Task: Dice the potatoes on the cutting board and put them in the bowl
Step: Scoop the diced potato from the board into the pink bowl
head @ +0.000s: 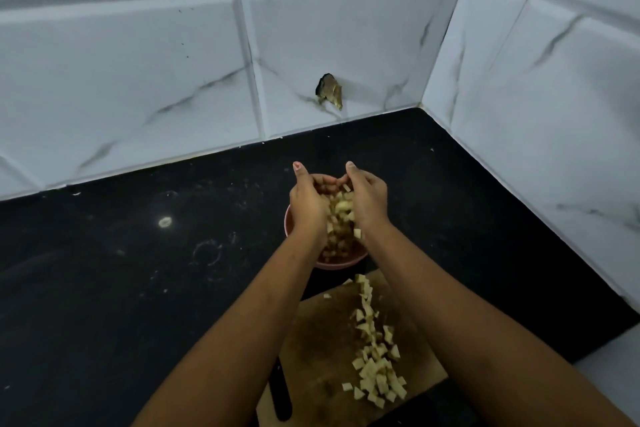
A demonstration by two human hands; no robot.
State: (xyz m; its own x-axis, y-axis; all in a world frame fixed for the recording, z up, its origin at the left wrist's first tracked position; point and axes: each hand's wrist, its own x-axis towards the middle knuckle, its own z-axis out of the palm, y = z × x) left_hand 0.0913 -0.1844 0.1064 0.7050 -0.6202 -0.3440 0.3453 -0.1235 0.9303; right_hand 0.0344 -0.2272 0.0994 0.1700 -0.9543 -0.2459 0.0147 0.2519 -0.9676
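Above a pink bowl [289,224], my left hand [308,199] and my right hand [369,196] are cupped side by side, thumbs up. Diced potato [341,208] sits between the palms, and some cubes fall into the bowl under them. My forearms hide most of the bowl. Nearer to me lies a wooden cutting board [322,340]. A long heap of potato cubes [375,360] runs along the board's right half. Next to its left edge lies a dark handle, maybe a knife [282,395].
The black countertop [138,270] stretches wide to the left, with white smudges on it. White marble-look tiled walls [173,62] meet in a corner behind and to the right. A hole [329,90] is broken in the back wall.
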